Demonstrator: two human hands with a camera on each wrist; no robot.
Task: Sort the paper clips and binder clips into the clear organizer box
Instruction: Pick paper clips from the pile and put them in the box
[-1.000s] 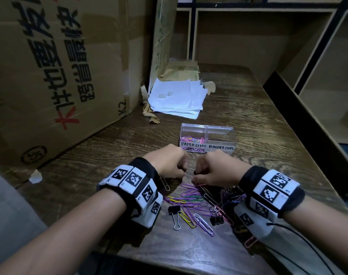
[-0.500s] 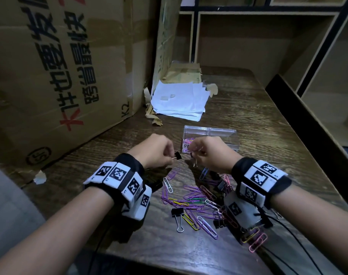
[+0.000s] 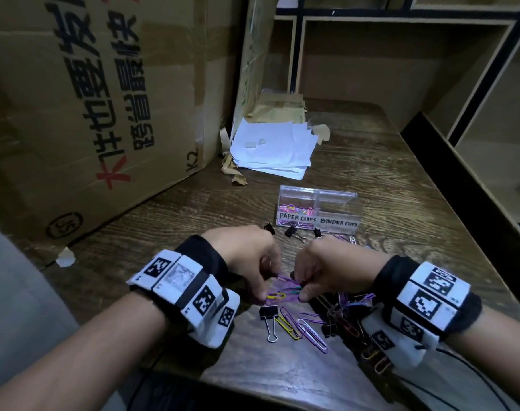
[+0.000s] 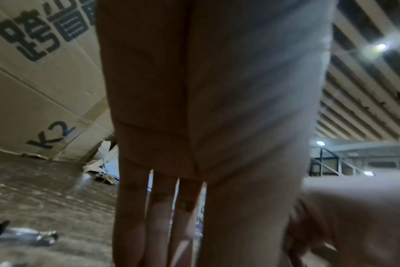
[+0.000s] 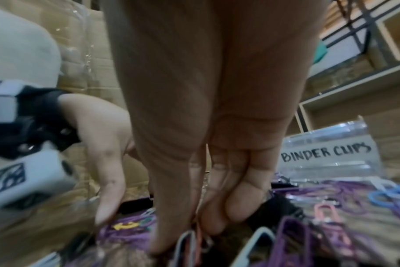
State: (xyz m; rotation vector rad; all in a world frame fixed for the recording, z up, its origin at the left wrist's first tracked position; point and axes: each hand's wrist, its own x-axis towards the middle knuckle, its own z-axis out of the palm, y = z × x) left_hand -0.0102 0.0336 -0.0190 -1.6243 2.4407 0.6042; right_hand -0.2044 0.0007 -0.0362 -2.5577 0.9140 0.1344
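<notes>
The clear organizer box [image 3: 318,203] stands mid-table, labelled for paper clips on the left and binder clips on the right; coloured paper clips [image 3: 295,209] lie in its left half. Three small black binder clips [image 3: 294,232] lie just in front of it. A mixed pile of clips [image 3: 309,318] is spread near the front edge. My left hand [image 3: 267,289] and right hand [image 3: 304,289] are down on the pile's far side, fingertips almost meeting, each pinching purple paper clips. In the right wrist view my right hand [image 5: 194,225] has thumb and fingers closed among the clips, next to the box [image 5: 327,153].
A large printed cardboard box [image 3: 89,114] fills the left side. A stack of white paper [image 3: 273,149] and torn tape scraps lie behind the organizer. Wooden shelving [image 3: 489,129] borders the table on the right. A black binder clip [image 3: 269,315] lies at the pile's near side.
Half a second ago both hands were raised near the organizer, the left holding a black binder clip. Both have come back down to the pile, and binder clips lie before the box.
</notes>
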